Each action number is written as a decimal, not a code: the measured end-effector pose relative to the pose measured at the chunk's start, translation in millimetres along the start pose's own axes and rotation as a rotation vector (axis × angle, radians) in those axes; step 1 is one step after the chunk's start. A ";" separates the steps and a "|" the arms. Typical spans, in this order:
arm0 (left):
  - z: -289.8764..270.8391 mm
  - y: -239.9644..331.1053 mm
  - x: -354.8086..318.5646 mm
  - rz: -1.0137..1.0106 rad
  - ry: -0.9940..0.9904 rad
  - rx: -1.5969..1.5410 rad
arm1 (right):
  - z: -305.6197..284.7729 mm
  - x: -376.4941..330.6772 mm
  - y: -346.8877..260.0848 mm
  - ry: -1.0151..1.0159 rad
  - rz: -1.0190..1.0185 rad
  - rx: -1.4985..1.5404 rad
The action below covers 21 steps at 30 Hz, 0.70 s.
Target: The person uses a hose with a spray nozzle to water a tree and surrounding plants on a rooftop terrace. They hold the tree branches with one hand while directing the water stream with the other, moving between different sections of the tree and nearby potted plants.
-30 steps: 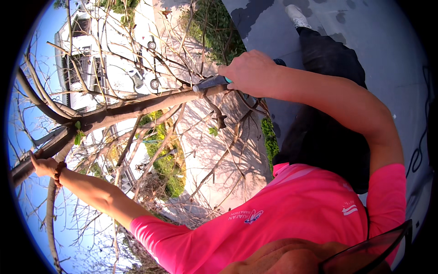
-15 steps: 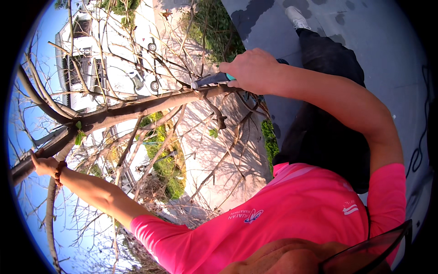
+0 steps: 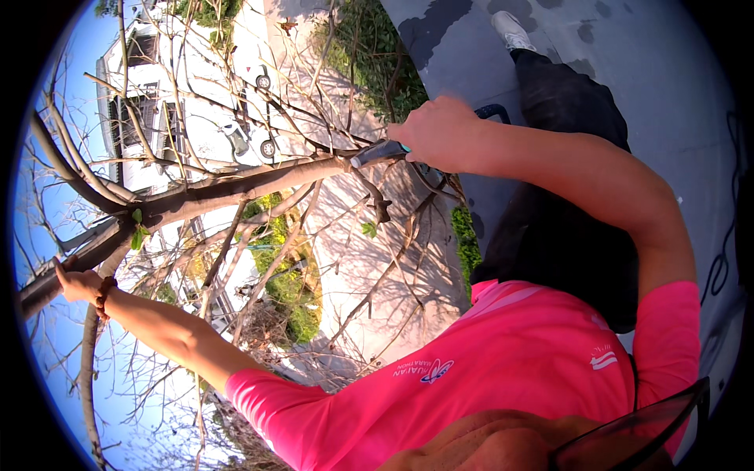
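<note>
At the far left, my left hand [image 3: 78,284] is wrapped round a thick tree limb [image 3: 47,292], a beaded bracelet on its wrist. My right hand [image 3: 441,135], at upper centre, is closed round a dark grey tool [image 3: 379,152] with a teal band. The tool's pale-tipped end lies along a long bare branch [image 3: 259,180], close to or touching it. A dark loop [image 3: 493,111] shows just beyond the right hand. Fingers and palm hide much of the tool, and its kind cannot be made out.
Several thin bare twigs [image 3: 385,271] spread around both arms. Below lie a paved path [image 3: 353,235] and green shrubs [image 3: 302,314]. A white building [image 3: 149,118] and a parked scooter [image 3: 236,140] stand beyond. A dark cord [image 3: 716,275] lies on the grey surface at right.
My right hand has shifted slightly right and down the picture, carrying the tool along the branch. More of the dark loop shows. My left hand stays on its limb.
</note>
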<state>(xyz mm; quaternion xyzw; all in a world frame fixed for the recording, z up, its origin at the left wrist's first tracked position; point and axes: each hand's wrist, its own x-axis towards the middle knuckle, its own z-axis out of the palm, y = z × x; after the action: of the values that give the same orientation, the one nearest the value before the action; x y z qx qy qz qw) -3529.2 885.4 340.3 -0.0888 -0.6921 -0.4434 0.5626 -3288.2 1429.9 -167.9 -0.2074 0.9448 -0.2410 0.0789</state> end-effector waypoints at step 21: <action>-49.7 -3.2 40.7 0.782 -0.263 0.743 | -0.5 3.1 -7.2 -0.006 -0.040 0.021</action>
<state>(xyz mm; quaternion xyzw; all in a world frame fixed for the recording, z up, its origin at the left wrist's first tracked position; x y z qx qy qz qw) -3510.7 832.7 372.3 -0.1895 -0.7818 0.0872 0.5875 -3288.5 1423.0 -164.1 -0.2260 0.9377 -0.2517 0.0794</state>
